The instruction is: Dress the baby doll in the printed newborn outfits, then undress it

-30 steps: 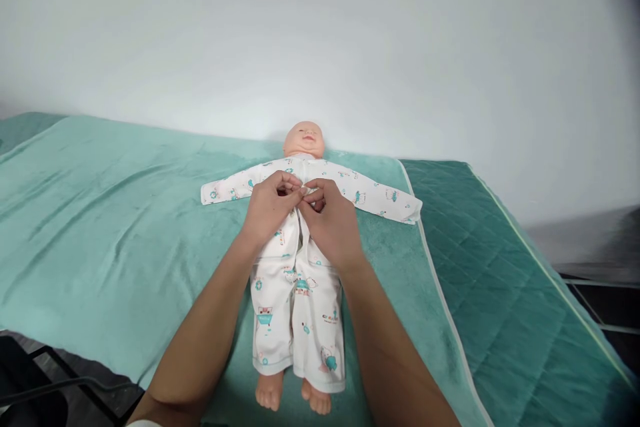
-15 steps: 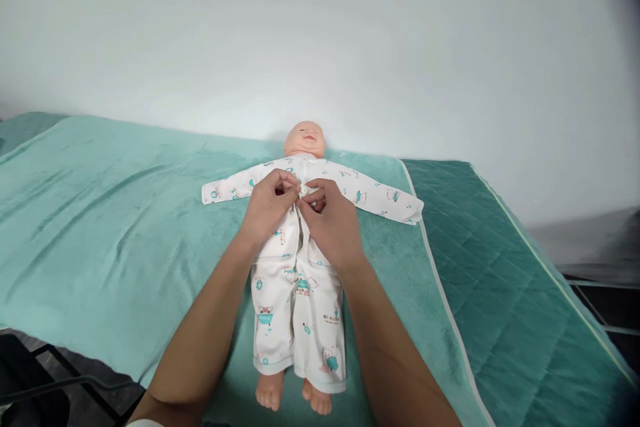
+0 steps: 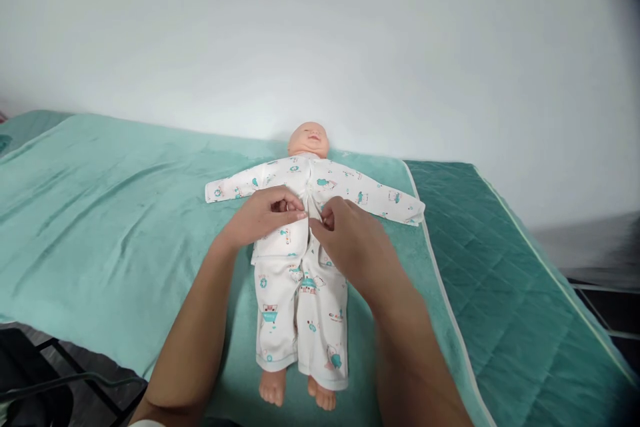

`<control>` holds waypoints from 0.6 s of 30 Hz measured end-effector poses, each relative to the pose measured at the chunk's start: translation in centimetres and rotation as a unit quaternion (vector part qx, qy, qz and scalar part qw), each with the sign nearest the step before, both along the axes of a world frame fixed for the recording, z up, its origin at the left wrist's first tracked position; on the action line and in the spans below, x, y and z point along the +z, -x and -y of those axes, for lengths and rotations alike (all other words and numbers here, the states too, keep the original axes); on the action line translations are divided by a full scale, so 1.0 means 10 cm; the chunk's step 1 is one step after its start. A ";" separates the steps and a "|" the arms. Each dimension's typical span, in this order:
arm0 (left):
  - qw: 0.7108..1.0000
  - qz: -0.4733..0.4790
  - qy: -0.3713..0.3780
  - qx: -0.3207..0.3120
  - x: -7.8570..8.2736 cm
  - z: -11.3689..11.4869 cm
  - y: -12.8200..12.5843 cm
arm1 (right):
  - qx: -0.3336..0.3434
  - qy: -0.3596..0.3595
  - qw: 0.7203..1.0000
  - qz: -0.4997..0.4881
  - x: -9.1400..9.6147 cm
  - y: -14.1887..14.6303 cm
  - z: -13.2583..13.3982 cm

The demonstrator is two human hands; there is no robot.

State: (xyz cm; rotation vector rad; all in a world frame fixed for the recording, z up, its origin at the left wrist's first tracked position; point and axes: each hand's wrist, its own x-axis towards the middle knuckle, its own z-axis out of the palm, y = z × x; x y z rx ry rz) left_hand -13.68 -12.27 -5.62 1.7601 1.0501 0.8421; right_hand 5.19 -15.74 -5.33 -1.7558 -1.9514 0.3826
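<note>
A baby doll [image 3: 309,138] lies on its back on a light teal towel [image 3: 110,213], arms spread, bare feet toward me. It wears a white printed romper [image 3: 300,293] with teal pictures. My left hand [image 3: 263,215] pinches the left edge of the romper's front opening at the doll's belly. My right hand [image 3: 350,243] pinches the right edge just across from it. Fingertips of both hands nearly meet over the placket. The doll's chest above my hands shows the front closed.
The towel covers a darker quilted teal mattress [image 3: 505,293] that shows on the right. A white wall [image 3: 320,47] rises behind the bed. Dark floor and a black frame [image 3: 45,380] lie at the lower left; the bed's right edge drops to dark floor.
Both hands have slid down from the doll's chest to its belly along the front opening. The chest part they were pinching is now uncovered.
</note>
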 end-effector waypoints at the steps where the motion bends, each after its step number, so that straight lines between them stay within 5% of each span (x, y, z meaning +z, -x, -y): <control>1: 1.000 -0.004 -0.005 -0.008 0.00 0.00 -0.01 | 0.003 0.009 1.000 0.020 0.01 0.00 0.02; 5: 0.999 -0.028 -0.027 -0.004 0.00 0.00 -0.05 | 0.028 0.026 0.999 0.030 0.05 0.00 0.01; 10: 0.999 -0.028 -0.015 0.001 0.02 0.02 -0.04 | 0.084 0.057 0.991 -0.089 0.10 -0.09 -0.05; 18: 0.996 0.070 0.053 -0.005 0.03 0.07 -0.06 | 0.142 0.132 0.920 -0.342 0.00 -0.14 -0.13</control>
